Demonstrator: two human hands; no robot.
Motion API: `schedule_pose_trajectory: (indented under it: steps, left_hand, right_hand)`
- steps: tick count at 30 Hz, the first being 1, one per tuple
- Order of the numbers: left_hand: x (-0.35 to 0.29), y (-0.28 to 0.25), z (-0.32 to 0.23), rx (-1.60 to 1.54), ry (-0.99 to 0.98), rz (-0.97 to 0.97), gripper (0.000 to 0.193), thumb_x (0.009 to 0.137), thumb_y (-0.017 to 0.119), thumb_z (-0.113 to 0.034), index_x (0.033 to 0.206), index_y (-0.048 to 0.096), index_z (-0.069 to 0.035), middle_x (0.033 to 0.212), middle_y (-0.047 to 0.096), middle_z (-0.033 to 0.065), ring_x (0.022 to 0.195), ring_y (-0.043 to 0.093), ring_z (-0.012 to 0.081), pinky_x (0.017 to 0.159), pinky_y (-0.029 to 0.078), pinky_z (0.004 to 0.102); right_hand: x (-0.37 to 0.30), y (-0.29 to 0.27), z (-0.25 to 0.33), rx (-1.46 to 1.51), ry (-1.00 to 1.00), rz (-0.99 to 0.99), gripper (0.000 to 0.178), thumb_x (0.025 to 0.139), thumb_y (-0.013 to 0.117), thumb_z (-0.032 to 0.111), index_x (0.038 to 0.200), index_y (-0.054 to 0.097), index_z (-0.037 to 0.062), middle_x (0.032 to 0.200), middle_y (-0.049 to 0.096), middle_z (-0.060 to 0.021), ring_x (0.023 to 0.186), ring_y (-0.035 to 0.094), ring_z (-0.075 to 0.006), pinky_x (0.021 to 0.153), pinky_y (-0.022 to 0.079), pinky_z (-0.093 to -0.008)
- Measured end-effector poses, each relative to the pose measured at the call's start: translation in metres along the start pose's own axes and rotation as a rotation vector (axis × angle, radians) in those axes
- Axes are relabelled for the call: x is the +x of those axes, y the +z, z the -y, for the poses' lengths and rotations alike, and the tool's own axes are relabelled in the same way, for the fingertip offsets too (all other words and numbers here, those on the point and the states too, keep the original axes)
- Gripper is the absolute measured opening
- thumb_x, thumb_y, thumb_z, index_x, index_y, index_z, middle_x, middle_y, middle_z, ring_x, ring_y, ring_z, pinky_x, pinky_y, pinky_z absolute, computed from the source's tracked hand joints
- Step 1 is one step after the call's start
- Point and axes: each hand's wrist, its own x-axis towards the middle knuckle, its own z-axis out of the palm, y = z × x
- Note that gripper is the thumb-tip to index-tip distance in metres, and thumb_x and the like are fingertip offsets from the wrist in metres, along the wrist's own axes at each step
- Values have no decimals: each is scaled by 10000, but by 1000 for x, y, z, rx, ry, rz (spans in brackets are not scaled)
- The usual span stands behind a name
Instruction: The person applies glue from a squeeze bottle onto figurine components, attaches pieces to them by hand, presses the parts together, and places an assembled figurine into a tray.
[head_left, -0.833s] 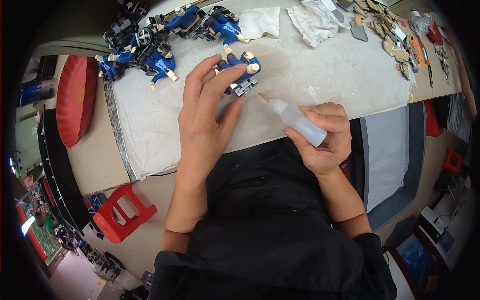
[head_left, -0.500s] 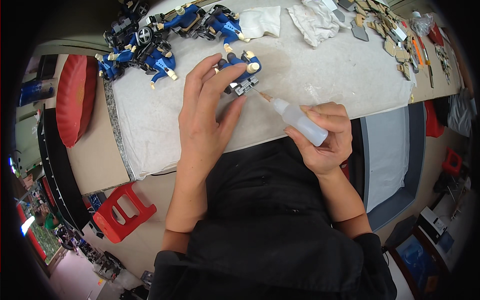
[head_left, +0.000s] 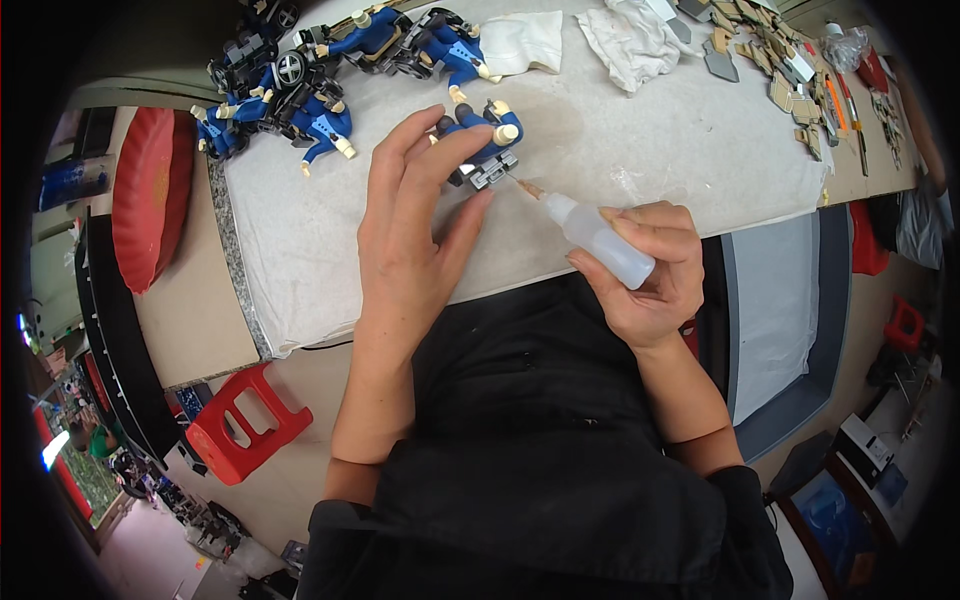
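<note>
My left hand is closed around a small figurine in blue clothing with a pale head, its fingers and thumb on either side. A silver-grey block-like piece sits on the figurine's near side, close to my thumb tip. In my right hand is a translucent squeeze bottle, gripped between thumb and fingers and tilted. Its thin needle tip points at the silver-grey piece; whether it touches cannot be made out. My palm and fingers hide part of the figurine.
Several blue figurines with black wheeled parts are heaped at the far left. White cloths lie at the back. Tan and grey pieces cover the far right, near an orange tool. A red scalloped tray and red stool are at left.
</note>
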Motion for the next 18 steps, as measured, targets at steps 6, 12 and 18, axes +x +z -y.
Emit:
schedule_pose_trajectory:
  steps: [6, 12, 18]
  left_hand:
    - [1, -1, 0, -1, 18, -18, 437, 638, 655, 38, 1042, 547, -90, 1131, 468, 140, 959, 525, 282, 722, 471, 308]
    - [1, -1, 0, -3, 18, -19, 434, 635, 654, 42, 1037, 546, -83, 1128, 470, 142, 956, 526, 272, 715, 470, 302]
    - [1, 0, 0, -12, 23, -20, 438, 632, 652, 47, 1037, 545, -79, 1126, 471, 143, 958, 524, 272, 718, 470, 302]
  right_hand:
    - [-1, -1, -1, -7, 3, -3, 428, 561, 781, 37, 908, 531, 19, 793, 584, -113, 646, 573, -166, 504, 456, -225]
    - [0, 1, 0, -10, 4, -1, 426, 563, 778, 34, 911, 532, 15, 784, 585, -110, 642, 567, -163, 498, 451, -221]
    - [0, 0, 1, -11, 3, -4, 429, 560, 779, 32, 910, 532, 13, 790, 584, -109, 640, 566, -164, 497, 448, -221]
